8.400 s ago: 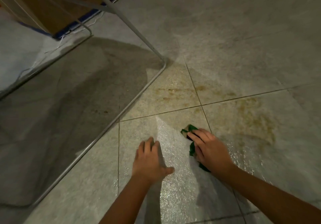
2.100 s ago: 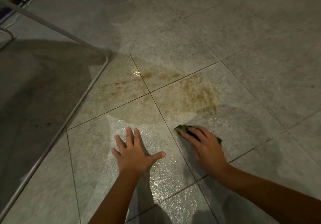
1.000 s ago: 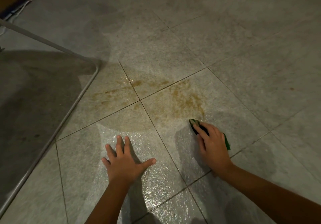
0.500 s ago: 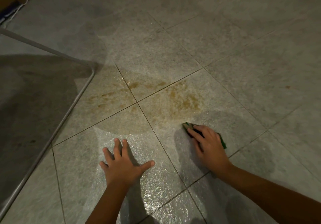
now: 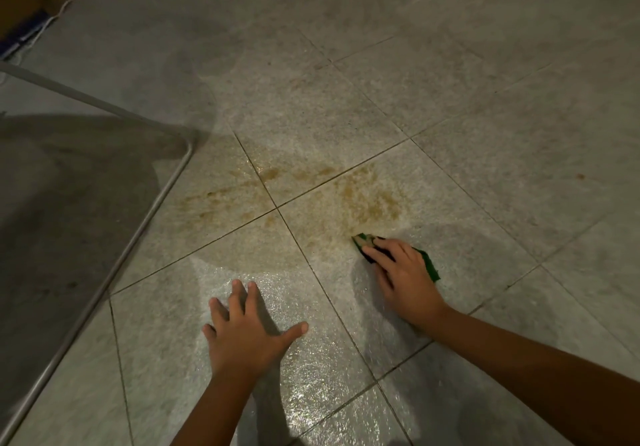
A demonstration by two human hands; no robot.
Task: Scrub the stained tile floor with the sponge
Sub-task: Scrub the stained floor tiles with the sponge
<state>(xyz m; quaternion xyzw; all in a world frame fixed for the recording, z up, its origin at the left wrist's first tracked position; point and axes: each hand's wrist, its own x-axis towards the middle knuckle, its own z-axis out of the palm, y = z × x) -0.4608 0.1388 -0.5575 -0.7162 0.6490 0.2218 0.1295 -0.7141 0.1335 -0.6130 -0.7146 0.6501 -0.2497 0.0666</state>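
Note:
A green sponge (image 5: pixel 430 264) lies on the grey tile floor (image 5: pixel 346 106), mostly hidden under my right hand (image 5: pixel 405 281), whose fingers press it down and curl over its top. A green-and-yellow corner of the sponge pokes out at the near edge of a brown stain (image 5: pixel 367 199) that spreads across the grout lines toward the left. My left hand (image 5: pixel 247 334) rests flat on a wet, shiny tile, fingers spread, holding nothing.
A thin white metal frame (image 5: pixel 166 189) with a rounded corner runs along the left, casting a dark shadow over the floor inside it. A cardboard box with blue tape (image 5: pixel 24 5) and a white cord sit at the top left.
My right hand has pushed the sponge a little forward into the stain's lower edge. My left hand stays planted on the wet tile.

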